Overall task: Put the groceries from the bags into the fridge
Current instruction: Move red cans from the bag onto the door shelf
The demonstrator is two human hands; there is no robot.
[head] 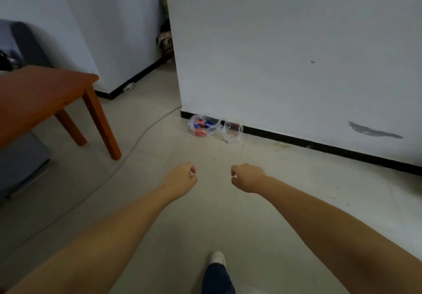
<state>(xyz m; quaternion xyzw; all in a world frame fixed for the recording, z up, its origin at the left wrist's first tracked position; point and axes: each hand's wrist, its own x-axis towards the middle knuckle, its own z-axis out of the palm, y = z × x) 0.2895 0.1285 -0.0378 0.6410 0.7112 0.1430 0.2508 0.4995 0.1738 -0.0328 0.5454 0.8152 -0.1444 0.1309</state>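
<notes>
Step in hand: approach, nothing picked up yet. Left hand (182,176) & right hand (245,177) out in front at frame centre, well apart, fingers curled into loose fists w/ nothing in them. Two clear plastic bags (213,128) sit on the floor (159,213) against the wall (285,54), above centre. Next: walk up, bend, grab handles. Wooden surface (41,92) at left, cable (127,156) along floor; neither blocks. Fridge not in view.

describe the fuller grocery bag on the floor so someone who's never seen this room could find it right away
Follow the white wall down to its black baseboard near the corner. Two clear plastic bags sit there; the fuller bag is the left one, showing red and blue packages, unlike its nearly empty neighbour.
</notes>
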